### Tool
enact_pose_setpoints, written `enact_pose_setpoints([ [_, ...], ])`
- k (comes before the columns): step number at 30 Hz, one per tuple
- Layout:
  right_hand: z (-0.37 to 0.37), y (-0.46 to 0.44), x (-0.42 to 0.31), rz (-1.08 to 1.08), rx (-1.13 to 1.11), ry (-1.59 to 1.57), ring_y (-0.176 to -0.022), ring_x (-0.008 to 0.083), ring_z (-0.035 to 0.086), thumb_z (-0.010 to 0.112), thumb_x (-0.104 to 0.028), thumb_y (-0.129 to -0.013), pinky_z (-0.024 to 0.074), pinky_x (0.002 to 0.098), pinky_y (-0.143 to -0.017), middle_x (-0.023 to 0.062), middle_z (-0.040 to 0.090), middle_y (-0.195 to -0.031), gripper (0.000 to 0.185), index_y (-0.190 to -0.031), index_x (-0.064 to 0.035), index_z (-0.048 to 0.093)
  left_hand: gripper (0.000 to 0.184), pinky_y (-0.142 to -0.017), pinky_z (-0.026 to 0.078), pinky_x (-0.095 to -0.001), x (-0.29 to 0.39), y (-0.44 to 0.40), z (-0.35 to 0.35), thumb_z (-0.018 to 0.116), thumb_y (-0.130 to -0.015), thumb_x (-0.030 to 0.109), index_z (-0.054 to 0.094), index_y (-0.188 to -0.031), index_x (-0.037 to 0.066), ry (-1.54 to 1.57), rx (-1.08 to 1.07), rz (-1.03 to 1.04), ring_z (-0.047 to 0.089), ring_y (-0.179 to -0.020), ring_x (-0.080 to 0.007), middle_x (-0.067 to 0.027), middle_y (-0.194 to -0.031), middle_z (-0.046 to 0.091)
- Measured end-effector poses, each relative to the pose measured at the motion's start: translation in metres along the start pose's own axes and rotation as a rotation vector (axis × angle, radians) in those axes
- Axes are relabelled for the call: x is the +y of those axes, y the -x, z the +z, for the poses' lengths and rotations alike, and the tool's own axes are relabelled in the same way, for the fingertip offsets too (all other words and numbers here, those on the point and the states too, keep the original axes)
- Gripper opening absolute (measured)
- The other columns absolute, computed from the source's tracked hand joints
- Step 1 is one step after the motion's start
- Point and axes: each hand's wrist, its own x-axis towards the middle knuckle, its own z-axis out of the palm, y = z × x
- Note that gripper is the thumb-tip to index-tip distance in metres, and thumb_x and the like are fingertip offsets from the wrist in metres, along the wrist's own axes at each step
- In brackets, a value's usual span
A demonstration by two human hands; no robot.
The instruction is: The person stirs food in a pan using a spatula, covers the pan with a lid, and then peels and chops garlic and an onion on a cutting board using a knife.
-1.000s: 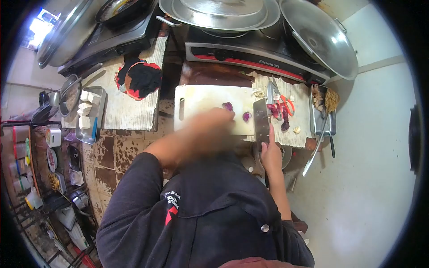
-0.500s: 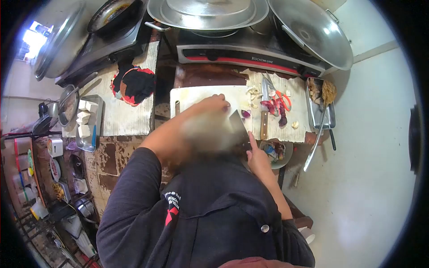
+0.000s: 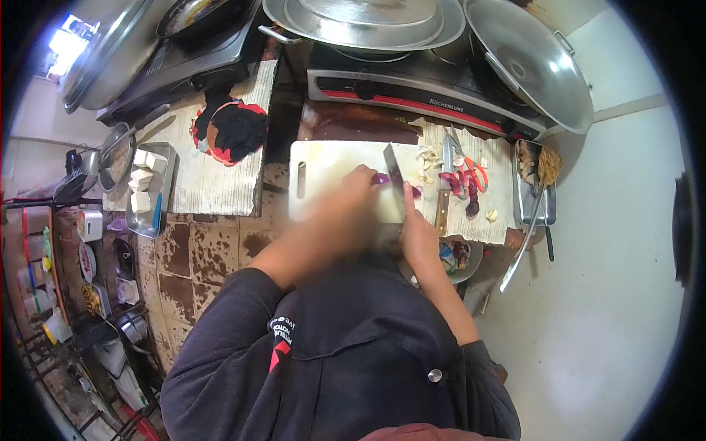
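On the white cutting board [image 3: 331, 158], my left hand [image 3: 359, 180] has its fingers curled on a piece of red onion [image 3: 380, 178]. My right hand [image 3: 419, 234] grips a broad-bladed kitchen knife [image 3: 395, 167], its index finger stretched along the blade. The blade stands just right of the onion piece; whether it touches cannot be made out. Another piece of red onion [image 3: 416, 192] lies right of the blade. A blur covers my left wrist and the board's lower part.
To the right lie garlic pieces [image 3: 426, 163], a wooden-handled knife [image 3: 443, 198], orange-handled scissors [image 3: 479, 173] and onion skins [image 3: 471, 192]. Behind stands a gas stove [image 3: 412, 99] with large pans. A tray of white blocks [image 3: 165, 176] is at left, a bowl of scraps [image 3: 471, 268] below the table.
The knife has come up from the board's lower right to beside the onion, my right hand rising with it. My left hand has drawn slightly lower. The whole view has shifted a little.
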Motion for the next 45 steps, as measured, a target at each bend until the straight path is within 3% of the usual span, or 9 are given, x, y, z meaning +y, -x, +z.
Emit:
enact_pose_setpoints([
  [9, 0.043, -0.046, 0.007, -0.021, -0.022, -0.005, -0.071, 0.0393, 0.061, 0.045, 0.004, -0.077, 0.0475, 0.0468, -0.06, 0.0241, 0.061, -0.084, 0.081, -0.146, -0.0205, 0.01, 0.025, -0.069, 0.049, -0.0407, 0.004, 0.003, -0.002, 0.065, -0.077, 0.016, 0.065, -0.1, 0.007, 0.01, 0.018, 0.064, 0.06, -0.076, -0.0323, -0.0135, -0.087, 0.06],
  [13, 0.027, -0.071, 0.005, -0.008, -0.087, -0.013, -0.072, 0.0391, 0.061, 0.041, 0.006, -0.077, 0.0462, 0.0477, -0.061, 0.0251, 0.062, -0.084, 0.081, -0.146, -0.02, 0.008, 0.022, -0.068, 0.049, -0.0412, 0.001, 0.007, 0.003, 0.065, -0.077, 0.016, 0.064, -0.096, 0.006, 0.014, 0.024, 0.054, 0.06, -0.075, -0.0329, -0.0139, -0.085, 0.059],
  [20, 0.012, -0.032, -0.009, -0.055, -0.036, 0.014, -0.073, 0.0387, 0.061, 0.043, 0.005, -0.077, 0.0464, 0.0473, -0.061, 0.024, 0.061, -0.084, 0.081, -0.146, -0.0199, 0.008, 0.016, -0.068, 0.048, -0.0424, -0.002, 0.007, 0.01, 0.066, -0.074, 0.013, 0.06, -0.083, 0.002, 0.012, 0.099, 0.067, 0.059, -0.076, -0.0348, -0.0157, -0.083, 0.058],
  [25, 0.04, -0.06, -0.004, -0.017, -0.12, -0.035, -0.071, 0.0379, 0.061, 0.043, 0.003, -0.079, 0.0465, 0.0461, -0.06, 0.0237, 0.061, -0.082, 0.079, -0.146, -0.0189, 0.007, 0.016, -0.069, 0.048, -0.043, -0.003, 0.008, 0.015, 0.066, -0.074, 0.011, 0.059, -0.085, 0.002, 0.055, 0.096, 0.064, 0.058, -0.076, -0.0359, -0.0164, -0.085, 0.057],
  [29, 0.048, -0.077, -0.001, -0.113, -0.005, -0.047, -0.07, 0.0373, 0.061, 0.044, 0.003, -0.079, 0.046, 0.0457, -0.061, 0.0223, 0.061, -0.08, 0.079, -0.146, -0.0184, 0.008, 0.018, -0.071, 0.047, -0.0435, -0.002, 0.009, 0.009, 0.066, -0.073, 0.01, 0.058, -0.088, 0.001, 0.026, 0.129, 0.08, 0.058, -0.079, -0.0364, -0.0168, -0.087, 0.057],
  [32, 0.018, -0.068, -0.006, -0.057, -0.086, 0.001, -0.07, 0.0376, 0.06, 0.044, 0.004, -0.078, 0.0461, 0.046, -0.061, 0.022, 0.061, -0.08, 0.08, -0.146, -0.0188, 0.008, 0.02, -0.072, 0.047, -0.0434, 0.005, 0.008, 0.007, 0.067, -0.073, 0.01, 0.058, -0.088, 0.001, 0.053, 0.106, -0.026, 0.058, -0.082, -0.036, -0.0178, -0.088, 0.058],
  [35, 0.002, -0.042, -0.016, -0.112, -0.031, 0.041, -0.069, 0.0381, 0.061, 0.044, 0.005, -0.077, 0.0468, 0.0463, -0.058, 0.0222, 0.061, -0.081, 0.081, -0.146, -0.0196, 0.01, 0.019, -0.072, 0.048, -0.0431, 0.002, 0.009, 0.009, 0.067, -0.072, 0.011, 0.059, -0.087, 0.002, 0.04, 0.083, -0.059, 0.059, -0.083, -0.0357, -0.0185, -0.089, 0.059],
  [44, 0.025, -0.039, -0.01, -0.156, 0.025, 0.037, -0.064, 0.039, 0.061, 0.043, 0.004, -0.077, 0.047, 0.0465, -0.056, 0.0239, 0.06, -0.077, 0.081, -0.147, -0.0182, 0.009, 0.011, -0.068, 0.05, -0.0435, -0.002, 0.003, 0.015, 0.056, -0.075, 0.009, 0.064, -0.077, 0.001, -0.068, -0.046, -0.018, 0.062, -0.074, -0.0346, -0.0189, -0.079, 0.062],
  [45, 0.024, -0.043, -0.011, -0.14, 0.018, 0.021, -0.064, 0.0391, 0.061, 0.043, 0.004, -0.077, 0.0468, 0.0467, -0.056, 0.0239, 0.059, -0.077, 0.081, -0.147, -0.0179, 0.008, 0.011, -0.067, 0.05, -0.0434, 0.0, 0.001, 0.015, 0.056, -0.075, 0.008, 0.064, -0.077, 0.001, -0.016, -0.078, -0.093, 0.062, -0.073, -0.0346, -0.0192, -0.079, 0.062],
])
